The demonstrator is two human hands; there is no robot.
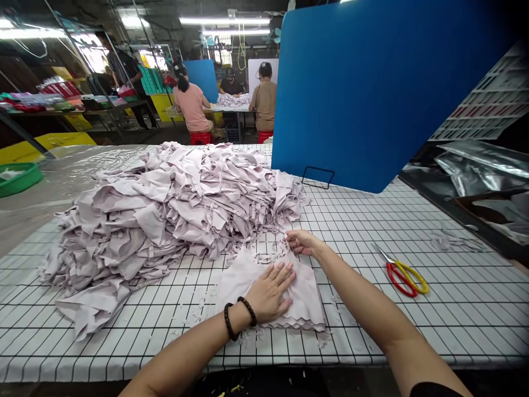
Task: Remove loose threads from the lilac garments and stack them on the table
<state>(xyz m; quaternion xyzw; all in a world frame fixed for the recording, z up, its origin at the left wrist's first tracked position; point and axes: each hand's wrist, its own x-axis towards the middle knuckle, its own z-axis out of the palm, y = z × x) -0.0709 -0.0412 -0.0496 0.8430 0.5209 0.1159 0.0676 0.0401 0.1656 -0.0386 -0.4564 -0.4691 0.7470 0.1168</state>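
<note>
A small stack of pale lilac camisoles (pixel 243 278) with zigzag hems lies flat in front of me. My left hand (pixel 270 292) rests palm down on it, fingers stretched out. At the stack's upper right, my right hand (pixel 303 242) has its fingers pinched at a thin strap of the top camisole. Behind and to the left rises a large heap (pixel 198 198) of the same crumpled fabric pieces. Scissors (pixel 397 266) with one red and one yellow handle lie to the right of my right forearm, touched by neither hand.
The table wears a white cloth (pixel 355 220) with black grid lines, dotted with small fabric scraps. A tall blue board (pixel 343 94) stands at the back right in a wire stand (pixel 318 177). Far left is a green basket (pixel 20 184). Several people work at tables behind.
</note>
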